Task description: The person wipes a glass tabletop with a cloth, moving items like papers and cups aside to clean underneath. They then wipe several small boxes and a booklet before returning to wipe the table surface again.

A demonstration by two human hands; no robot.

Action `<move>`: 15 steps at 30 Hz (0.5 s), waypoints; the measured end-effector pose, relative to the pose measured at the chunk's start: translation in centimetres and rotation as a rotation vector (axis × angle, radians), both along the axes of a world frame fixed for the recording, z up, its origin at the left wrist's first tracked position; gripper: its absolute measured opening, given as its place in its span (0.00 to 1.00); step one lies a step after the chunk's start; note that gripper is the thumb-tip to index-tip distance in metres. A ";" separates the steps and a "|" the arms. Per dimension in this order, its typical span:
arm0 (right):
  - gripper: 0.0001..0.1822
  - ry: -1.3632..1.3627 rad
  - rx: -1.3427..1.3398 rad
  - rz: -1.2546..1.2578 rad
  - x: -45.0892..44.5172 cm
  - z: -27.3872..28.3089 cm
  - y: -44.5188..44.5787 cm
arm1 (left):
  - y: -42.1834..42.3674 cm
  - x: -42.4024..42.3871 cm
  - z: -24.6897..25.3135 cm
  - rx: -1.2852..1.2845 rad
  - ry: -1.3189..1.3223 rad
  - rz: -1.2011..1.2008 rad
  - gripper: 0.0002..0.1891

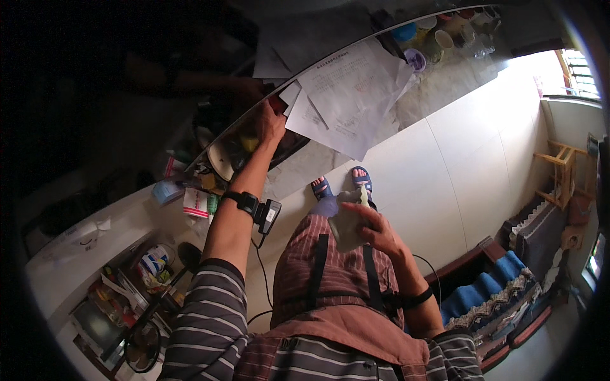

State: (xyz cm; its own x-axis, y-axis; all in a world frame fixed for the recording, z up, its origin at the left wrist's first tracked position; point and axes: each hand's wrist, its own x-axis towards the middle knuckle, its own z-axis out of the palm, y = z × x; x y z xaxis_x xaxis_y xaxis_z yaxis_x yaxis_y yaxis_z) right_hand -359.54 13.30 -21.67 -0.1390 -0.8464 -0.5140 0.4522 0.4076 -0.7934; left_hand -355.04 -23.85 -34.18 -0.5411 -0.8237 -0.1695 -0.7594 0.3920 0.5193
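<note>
My right hand (pixel 379 231) holds a limp grey-green cloth (pixel 350 228) in front of my apron. One side of the cloth has a pale, wavy edge. My left hand (pixel 271 125) reaches to the back of a marble-topped surface (pixel 298 166), beside a dark tray-like thing with small items in it. Its fingertips sit in shadow near a dark red thing (pixel 277 102), so its grip does not show clearly. Right of that hand lie several loose printed papers (pixel 348 85), partly over the front edge.
A dark glossy panel (pixel 228 57) rises behind the marble and reflects the papers. Cups and jars (pixel 443 40) stand at the far right end. Small boxes (pixel 195 200) crowd the left. A wooden stool (pixel 560 166) and a blue-draped seat (pixel 491 281) are at right.
</note>
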 end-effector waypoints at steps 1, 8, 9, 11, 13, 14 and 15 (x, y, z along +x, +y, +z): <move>0.39 -0.002 -0.002 0.000 0.1 -0.1 0.1 | -0.2 0.0 -0.4 0.012 0.007 0.004 0.36; 0.39 -0.003 -0.035 -0.013 0.1 -0.2 -0.4 | -0.6 3.7 -2.1 0.042 0.106 0.147 0.33; 0.39 0.024 -0.041 -0.010 0.2 -0.6 -0.2 | 0.1 4.1 -1.8 0.049 0.131 0.165 0.32; 0.39 0.002 -0.024 -0.070 0.4 -1.1 0.0 | 1.5 3.7 -0.1 0.009 0.116 0.179 0.26; 0.40 -0.013 -0.023 -0.074 0.3 -1.1 -0.1 | 1.5 4.6 1.2 -0.006 0.246 0.196 0.23; 0.40 -0.013 -0.017 -0.057 0.1 -1.0 -0.1 | 2.3 5.1 1.7 -0.027 0.210 0.273 0.19; 0.40 -0.017 -0.020 -0.035 0.0 -0.9 -0.2 | 2.3 6.0 1.9 0.019 0.282 0.313 0.19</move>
State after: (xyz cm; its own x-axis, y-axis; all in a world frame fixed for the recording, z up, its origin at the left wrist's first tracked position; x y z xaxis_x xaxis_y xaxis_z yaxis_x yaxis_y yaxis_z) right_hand -359.56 13.11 -22.61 -0.1601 -0.8512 -0.4998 0.4797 0.3755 -0.7930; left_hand -349.03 -21.57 -32.32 -0.2927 -0.9538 -0.0676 -0.6676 0.1533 0.7285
